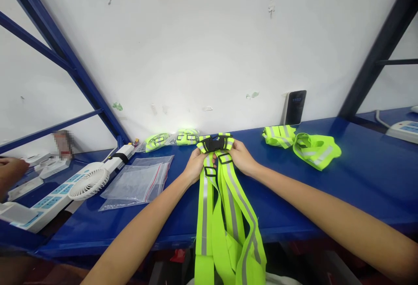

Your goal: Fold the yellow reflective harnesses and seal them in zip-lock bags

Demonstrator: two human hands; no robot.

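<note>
A neon yellow reflective harness with grey stripes hangs from my two hands over the table's front edge. My left hand is closed on its upper left part, below the black buckle. On the other side of the buckle, my right hand grips the upper right part; some fingers are hidden behind the straps. The buckle looks fastened. Two black strap sliders sit just under it, and the long straps dangle down toward me.
Clear zip bags lie at left beside a small white fan and a power strip. Bagged yellow harnesses rest by the wall. Folded yellow straps lie at right, near a phone. Another person's hand shows far left.
</note>
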